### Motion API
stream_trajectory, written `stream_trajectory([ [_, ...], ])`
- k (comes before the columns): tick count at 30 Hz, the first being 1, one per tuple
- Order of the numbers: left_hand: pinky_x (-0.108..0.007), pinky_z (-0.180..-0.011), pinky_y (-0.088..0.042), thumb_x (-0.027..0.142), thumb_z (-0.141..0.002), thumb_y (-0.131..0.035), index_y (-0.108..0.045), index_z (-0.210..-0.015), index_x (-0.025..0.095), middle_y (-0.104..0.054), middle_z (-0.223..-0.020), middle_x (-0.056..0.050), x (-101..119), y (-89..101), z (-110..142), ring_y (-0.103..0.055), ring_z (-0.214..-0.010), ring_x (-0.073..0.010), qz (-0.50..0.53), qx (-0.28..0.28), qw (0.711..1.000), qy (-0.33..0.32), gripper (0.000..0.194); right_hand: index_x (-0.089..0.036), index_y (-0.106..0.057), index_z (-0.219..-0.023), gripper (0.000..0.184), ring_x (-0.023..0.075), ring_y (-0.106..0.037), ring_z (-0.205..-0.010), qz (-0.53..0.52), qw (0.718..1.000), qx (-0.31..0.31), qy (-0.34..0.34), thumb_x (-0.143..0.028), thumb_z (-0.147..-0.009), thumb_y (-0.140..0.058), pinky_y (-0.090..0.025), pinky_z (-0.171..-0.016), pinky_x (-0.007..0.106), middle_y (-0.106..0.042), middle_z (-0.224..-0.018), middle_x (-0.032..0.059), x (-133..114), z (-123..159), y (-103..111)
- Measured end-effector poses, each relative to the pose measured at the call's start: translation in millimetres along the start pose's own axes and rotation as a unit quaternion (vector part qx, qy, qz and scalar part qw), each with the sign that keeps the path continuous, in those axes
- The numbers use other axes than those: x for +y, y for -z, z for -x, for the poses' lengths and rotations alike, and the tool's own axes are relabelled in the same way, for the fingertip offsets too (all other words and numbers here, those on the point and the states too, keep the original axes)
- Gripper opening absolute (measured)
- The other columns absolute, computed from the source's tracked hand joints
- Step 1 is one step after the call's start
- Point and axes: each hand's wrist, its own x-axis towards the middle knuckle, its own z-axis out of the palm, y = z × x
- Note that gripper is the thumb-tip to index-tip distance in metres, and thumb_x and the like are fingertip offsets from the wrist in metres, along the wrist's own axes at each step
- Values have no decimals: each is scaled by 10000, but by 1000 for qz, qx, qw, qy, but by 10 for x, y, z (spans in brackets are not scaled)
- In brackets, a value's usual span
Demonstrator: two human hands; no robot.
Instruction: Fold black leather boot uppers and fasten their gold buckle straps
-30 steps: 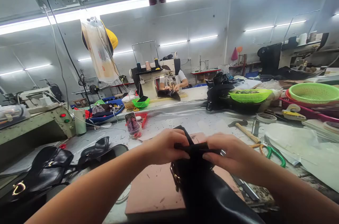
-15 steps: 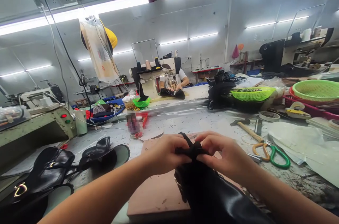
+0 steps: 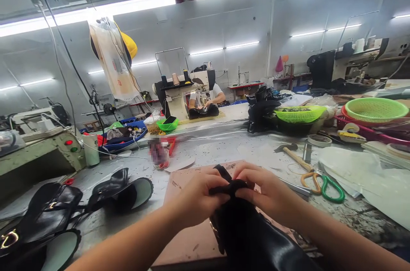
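A shiny black leather boot upper (image 3: 253, 237) runs from the bottom edge up to my hands, with a bit of gold metal on its left side. My left hand (image 3: 201, 194) pinches the folded black edge at its top between thumb and fingers. Close beside it, my right hand (image 3: 267, 187) grips the same edge from the right. Part of the fold is hidden behind my fingers. Beneath lies a pinkish board (image 3: 182, 237) on the worktable. More black uppers (image 3: 48, 211) with gold buckles lie at the left.
Scissors (image 3: 331, 188) with green and orange handles and a hammer (image 3: 296, 158) lie to the right. Green baskets (image 3: 376, 109) stand behind them. A red tray (image 3: 171, 146) is ahead. Across the table a person (image 3: 216, 95) works at a sewing machine (image 3: 179, 100).
My hands still pinch the upper's edge, and the fold between them has shifted slightly. The whole view has moved a little, so surroundings appear further left.
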Motion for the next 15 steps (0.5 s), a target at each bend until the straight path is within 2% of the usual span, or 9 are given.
stream_trajectory([
  [2, -202, -567, -344, 66, -643, -582, -596, -641, 154, -519, -641, 29, 45, 17, -5, -476, -629, -106, -66, 11, 998, 17, 89, -203, -490, -743, 98, 200, -538, -838, 84, 993, 37, 76, -152, -824, -471, -415, -735, 352, -589, -899, 53, -11, -3, -25],
  [3, -210, -550, -335, 96, -636, -603, -588, -642, 156, -520, -634, 29, 73, 32, -4, -472, -614, -112, -107, -9, 994, 18, 63, -199, -481, -768, 92, 206, -538, -840, 125, 985, 48, 108, -137, -830, -454, -409, -748, 370, -593, -908, 65, -12, -1, -46],
  [5, -228, -545, -338, 193, -682, -619, -606, -670, 164, -532, -655, 15, 128, 64, 9, -481, -608, -129, -183, -88, 979, 6, 35, -194, -465, -781, 113, 191, -541, -752, 174, 970, 34, 167, -116, -844, -413, -418, -710, 356, -603, -830, 64, -10, 6, -90],
  [6, -236, -568, -356, 239, -733, -596, -629, -709, 169, -554, -701, 1, 150, 75, 25, -503, -635, -142, -201, -126, 971, -6, 81, -196, -457, -767, 136, 175, -532, -682, 183, 963, 20, 194, -110, -851, -394, -425, -670, 332, -596, -751, 47, -11, 11, -107],
  [8, -237, -650, -393, 227, -827, -497, -658, -817, 184, -600, -832, -27, 171, 74, 84, -552, -735, -158, -191, -163, 967, -30, 167, -205, -452, -733, 200, 152, -482, -556, 197, 948, -3, 248, -89, -855, -345, -424, -596, 296, -552, -611, 10, -41, 21, -111],
  [11, -206, -655, -402, 107, -803, -477, -651, -901, 185, -648, -859, -32, 138, 3, 237, -585, -770, -158, -153, -171, 972, -40, 214, -200, -515, -738, 278, 156, -441, -481, 239, 908, -49, 342, -53, -831, -297, -440, -584, 321, -541, -542, 11, -181, 39, -28],
  [13, -210, -591, -394, 112, -763, -523, -651, -905, 176, -665, -779, -34, 78, -72, 368, -590, -688, -163, -143, -163, 975, -47, 201, -196, -572, -775, 297, 161, -445, -452, 257, 882, -93, 383, -57, -827, -315, -461, -602, 337, -554, -518, 16, -305, 56, 56],
  [15, -218, -569, -394, 174, -789, -522, -658, -955, 171, -671, -744, -47, -2, -141, 509, -584, -630, -159, -112, -135, 982, -72, 215, -212, -610, -841, 271, 166, -480, -459, 255, 874, -137, 391, -85, -836, -370, -484, -652, 335, -582, -528, 15, -388, 78, 119],
])
